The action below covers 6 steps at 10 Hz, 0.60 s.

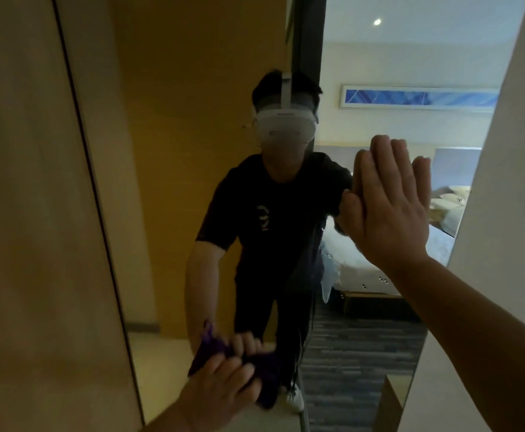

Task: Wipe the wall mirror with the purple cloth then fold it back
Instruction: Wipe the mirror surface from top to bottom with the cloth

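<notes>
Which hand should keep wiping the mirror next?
Probably the left hand: it already grips the purple cloth against the lower mirror. The right hand is open and flat on the glass, holding nothing.

Premises: hotel guest room. Evidence in the wall mirror (192, 182) reflection: at 3 o'clock, 1 bed (348, 257) with white linen and stacked pillows (448, 201); at 1 o'clock, a long blue framed artwork (420, 97) and recessed ceiling light (377, 22); at 5 o'clock, patterned grey carpet (358, 347).
</notes>
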Each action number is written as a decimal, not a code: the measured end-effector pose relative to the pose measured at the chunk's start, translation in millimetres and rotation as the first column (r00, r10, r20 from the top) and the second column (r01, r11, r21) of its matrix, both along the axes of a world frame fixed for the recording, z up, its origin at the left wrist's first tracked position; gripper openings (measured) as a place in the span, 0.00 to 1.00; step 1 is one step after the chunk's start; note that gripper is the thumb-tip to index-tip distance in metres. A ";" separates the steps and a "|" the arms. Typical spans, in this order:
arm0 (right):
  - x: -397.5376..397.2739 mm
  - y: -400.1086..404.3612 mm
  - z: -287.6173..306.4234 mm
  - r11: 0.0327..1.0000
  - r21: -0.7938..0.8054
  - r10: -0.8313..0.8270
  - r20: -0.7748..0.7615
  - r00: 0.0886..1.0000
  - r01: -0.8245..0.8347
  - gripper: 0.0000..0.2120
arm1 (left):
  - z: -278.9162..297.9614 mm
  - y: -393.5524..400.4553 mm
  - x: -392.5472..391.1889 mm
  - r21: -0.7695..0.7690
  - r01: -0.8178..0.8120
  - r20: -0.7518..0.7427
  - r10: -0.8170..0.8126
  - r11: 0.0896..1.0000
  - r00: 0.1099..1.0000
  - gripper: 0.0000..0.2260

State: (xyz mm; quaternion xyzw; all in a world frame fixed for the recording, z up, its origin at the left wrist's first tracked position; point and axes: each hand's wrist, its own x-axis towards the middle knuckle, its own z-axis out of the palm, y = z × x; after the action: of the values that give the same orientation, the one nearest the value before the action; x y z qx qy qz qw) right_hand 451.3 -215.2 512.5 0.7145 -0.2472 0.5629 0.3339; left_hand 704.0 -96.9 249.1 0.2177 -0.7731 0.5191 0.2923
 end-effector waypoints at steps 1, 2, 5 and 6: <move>0.1 -0.9 0.6 1.000 -0.001 -0.002 -0.005 1.000 0.002 0.26 | -54.4 -48.1 19.0 0.110 0.961 -0.450 -0.849 0.254 0.276 0.21; -0.1 -1.0 2.0 1.000 -0.005 -0.003 -0.006 1.000 0.003 0.26 | -27.7 -16.8 16.9 -0.022 0.540 -0.171 -0.535 0.842 0.827 0.15; -35.0 6.9 7.9 0.994 0.066 0.086 -0.040 0.996 -0.083 0.25 | 283.0 -5.5 -63.7 -0.133 -0.306 -0.417 0.227 0.943 0.880 0.11; -50.9 -6.3 5.7 1.000 0.027 0.010 -0.034 0.999 -0.009 0.29 | 375.0 -21.8 -89.8 -0.256 -0.358 -0.465 0.210 0.898 0.860 0.13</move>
State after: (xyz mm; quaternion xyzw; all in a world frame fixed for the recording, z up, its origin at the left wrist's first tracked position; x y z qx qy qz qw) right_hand 400.3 -221.5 518.2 0.7297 -0.2456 0.5487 0.3258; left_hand 614.2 -118.7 624.1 0.3860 -0.5497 0.6201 0.4054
